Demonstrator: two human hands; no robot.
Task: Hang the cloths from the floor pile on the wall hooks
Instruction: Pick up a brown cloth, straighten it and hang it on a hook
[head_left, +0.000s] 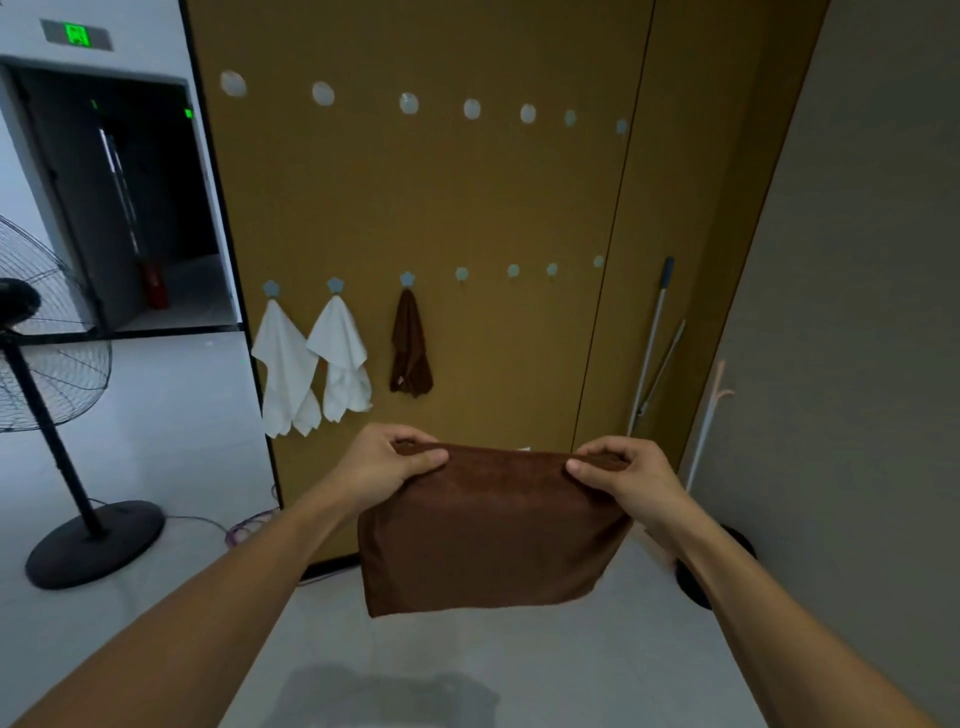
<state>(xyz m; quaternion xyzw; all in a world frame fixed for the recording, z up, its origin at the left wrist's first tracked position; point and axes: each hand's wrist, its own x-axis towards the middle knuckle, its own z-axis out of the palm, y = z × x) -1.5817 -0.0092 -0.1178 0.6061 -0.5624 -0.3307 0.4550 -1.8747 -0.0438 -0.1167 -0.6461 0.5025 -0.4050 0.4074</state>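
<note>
Both hands — left (387, 460), right (626, 475) — pinching the brown cloth's (488, 530) top corners, outstretched.

One head-worn view looks forward and down from close behind the hands. It faces the brown wall (493, 208) and takes in the pale floor (171, 415) below.

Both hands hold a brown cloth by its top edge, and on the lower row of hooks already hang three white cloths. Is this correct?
Not quite. The head view shows both hands, left and right, holding the brown cloth by its top edge, but the lower row carries only two white cloths. The third hanging cloth is brown.
</note>
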